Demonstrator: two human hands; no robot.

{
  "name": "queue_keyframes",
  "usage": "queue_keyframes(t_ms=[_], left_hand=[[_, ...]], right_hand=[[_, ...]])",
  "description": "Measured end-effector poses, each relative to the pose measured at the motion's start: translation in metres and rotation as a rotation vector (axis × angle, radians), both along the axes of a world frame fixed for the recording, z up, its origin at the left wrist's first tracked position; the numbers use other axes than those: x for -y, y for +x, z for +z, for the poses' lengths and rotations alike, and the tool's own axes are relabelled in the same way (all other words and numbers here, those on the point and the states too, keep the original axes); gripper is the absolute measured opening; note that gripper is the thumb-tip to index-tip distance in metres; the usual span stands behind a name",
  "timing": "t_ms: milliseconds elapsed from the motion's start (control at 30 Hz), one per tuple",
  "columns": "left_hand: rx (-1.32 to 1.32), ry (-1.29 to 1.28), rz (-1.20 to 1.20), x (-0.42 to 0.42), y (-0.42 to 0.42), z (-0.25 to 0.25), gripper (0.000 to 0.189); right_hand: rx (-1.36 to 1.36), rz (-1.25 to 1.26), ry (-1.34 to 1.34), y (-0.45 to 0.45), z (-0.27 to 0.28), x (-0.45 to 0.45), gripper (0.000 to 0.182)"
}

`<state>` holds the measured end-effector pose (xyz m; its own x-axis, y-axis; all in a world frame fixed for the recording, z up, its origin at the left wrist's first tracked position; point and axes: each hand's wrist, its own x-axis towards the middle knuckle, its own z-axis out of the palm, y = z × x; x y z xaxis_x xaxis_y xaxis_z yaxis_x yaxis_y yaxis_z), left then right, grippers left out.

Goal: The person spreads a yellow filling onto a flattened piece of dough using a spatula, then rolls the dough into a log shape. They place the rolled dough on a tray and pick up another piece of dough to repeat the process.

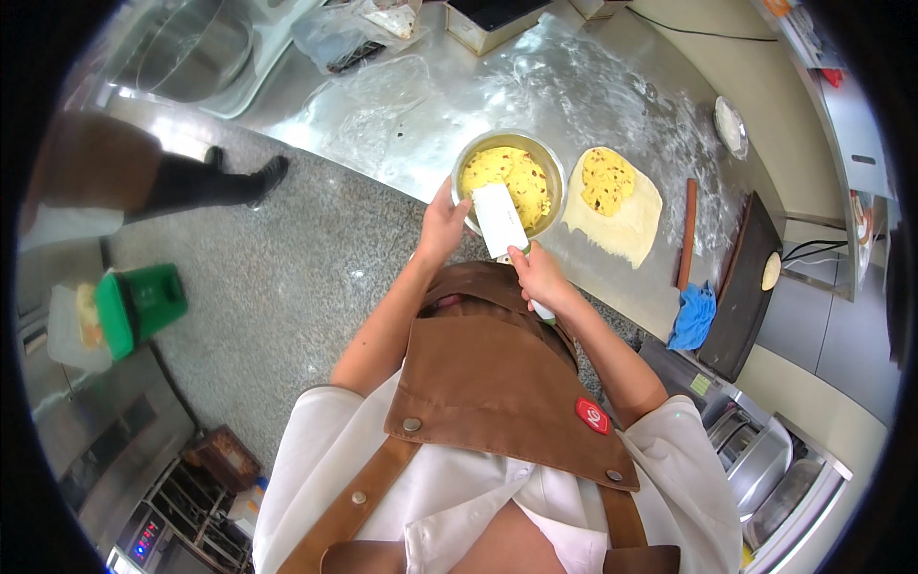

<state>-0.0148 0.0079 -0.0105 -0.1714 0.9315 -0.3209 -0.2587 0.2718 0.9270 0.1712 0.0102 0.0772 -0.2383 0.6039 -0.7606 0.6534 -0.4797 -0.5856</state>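
A round metal bowl (559,161) holds a yellow filling (513,168) flecked with dark red bits. My left hand (442,224) grips the bowl's near left rim. In my right hand (539,276) is the handle of a cleaver-shaped tool with a broad white blade (500,219). Its far end reaches over the near rim, up against the filling. To the right of the bowl, a flat sheet of pale dough (631,229) lies on the steel table (380,154). A patch of the same yellow filling (608,181) is spread on the dough's far part.
Right of the dough lie a rolling pin (687,233), a blue cloth (693,316) and a dark baking tray (739,294). A loaf tin (495,25) and plastic bags (358,32) sit at the back. At left stand another person (107,168) and a green bin (141,308).
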Motion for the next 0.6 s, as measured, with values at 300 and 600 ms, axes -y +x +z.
queue_keyframes(t_ms=[300,600], left_hand=[[-0.015,0.012,-0.021,0.001,-0.002,-0.012,0.058],[0.017,0.012,-0.019,0.001,-0.001,-0.006,0.057]], right_hand=[[-0.09,-0.008,-0.135,0.019,0.0,-0.003,0.036],[-0.194,-0.106,-0.223,0.032,-0.007,0.003,0.036]])
